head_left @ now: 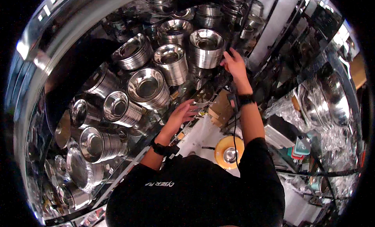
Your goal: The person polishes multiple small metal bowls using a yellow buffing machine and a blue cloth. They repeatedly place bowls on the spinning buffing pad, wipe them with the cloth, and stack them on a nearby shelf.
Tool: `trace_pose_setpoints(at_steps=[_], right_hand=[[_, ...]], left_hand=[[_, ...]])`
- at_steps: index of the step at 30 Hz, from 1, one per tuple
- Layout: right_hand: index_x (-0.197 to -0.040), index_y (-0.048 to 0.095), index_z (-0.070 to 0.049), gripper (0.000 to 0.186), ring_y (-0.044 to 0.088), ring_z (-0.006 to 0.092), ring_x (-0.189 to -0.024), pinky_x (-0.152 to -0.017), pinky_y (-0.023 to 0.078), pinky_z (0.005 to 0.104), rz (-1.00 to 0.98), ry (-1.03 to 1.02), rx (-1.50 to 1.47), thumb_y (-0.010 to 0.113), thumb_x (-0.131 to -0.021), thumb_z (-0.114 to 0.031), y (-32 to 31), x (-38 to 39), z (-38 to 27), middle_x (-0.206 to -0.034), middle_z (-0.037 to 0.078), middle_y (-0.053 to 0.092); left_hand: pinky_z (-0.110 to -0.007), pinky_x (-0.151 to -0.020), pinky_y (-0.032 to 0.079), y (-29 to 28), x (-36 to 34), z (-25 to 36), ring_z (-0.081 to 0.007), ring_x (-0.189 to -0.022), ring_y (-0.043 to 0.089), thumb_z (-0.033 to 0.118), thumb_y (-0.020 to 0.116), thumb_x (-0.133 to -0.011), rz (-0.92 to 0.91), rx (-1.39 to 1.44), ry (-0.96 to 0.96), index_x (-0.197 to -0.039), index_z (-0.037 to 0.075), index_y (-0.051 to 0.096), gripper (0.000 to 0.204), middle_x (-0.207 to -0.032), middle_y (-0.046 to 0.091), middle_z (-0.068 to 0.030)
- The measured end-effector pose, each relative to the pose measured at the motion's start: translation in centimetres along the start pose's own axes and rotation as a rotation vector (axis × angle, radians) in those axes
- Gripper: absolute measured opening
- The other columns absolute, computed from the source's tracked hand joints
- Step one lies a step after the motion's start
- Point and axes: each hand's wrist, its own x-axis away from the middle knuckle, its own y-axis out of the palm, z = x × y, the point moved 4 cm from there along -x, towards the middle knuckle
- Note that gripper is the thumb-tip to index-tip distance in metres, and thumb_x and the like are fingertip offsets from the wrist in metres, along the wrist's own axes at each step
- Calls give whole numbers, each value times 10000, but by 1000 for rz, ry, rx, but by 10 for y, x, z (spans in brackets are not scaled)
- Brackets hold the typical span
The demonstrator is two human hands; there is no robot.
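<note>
black short-sleeved shirt [195,192], black wristbands both wrists.

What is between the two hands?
In the head view, between the left hand and the right hand lie a shiny steel plate and a small cardboard box.

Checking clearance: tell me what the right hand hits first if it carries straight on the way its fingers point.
Probably the stack of steel bowls just beyond the right hand; depth is unclear.
</note>
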Motion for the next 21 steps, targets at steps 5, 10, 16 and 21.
trace_pose_setpoints(at_steps=[5, 10, 16, 21], right_hand=[[-1045, 650, -34, 238, 489, 63, -582, -525, 397, 241, 34, 139, -8, 572, -928, -226, -94, 131, 152, -716, -4, 572], [-857, 575, -37, 238, 591, 184, -513, -421, 449, 300, 233, 924, -28, 599, -877, -273, -170, 355, 388, -665, 83, 605], [-731, 556, -2, 367, 527, 206, -380, -348, 420, 336, 671, 895, 364, 677, -829, -335, -189, 526, 524, -518, 83, 530], [-614, 563, 12, 499, 562, 198, -409, -375, 439, 339, 860, 1059, 494, 684, -817, -426, -201, 574, 634, -529, 113, 571]], left_hand=[[-344, -897, 475, 16, -20, -20, -213, -1093, 591, 365, 457, -993, -56, -81, -115, -1348, 63, 447, 466, -1248, 583, -116], [-319, -880, 475, 49, -38, -52, -194, -1068, 608, 321, 475, -989, -163, -248, -280, -1281, 58, 514, 395, -1199, 621, -97], [-331, -897, 473, 51, -36, -113, -207, -1098, 602, 274, 472, -991, -223, -408, -500, -1256, 47, 534, 355, -1209, 616, -101], [-342, -890, 481, 58, -40, -160, -229, -1103, 598, 246, 469, -991, -265, -515, -616, -1250, 23, 530, 348, -1210, 610, -127]])
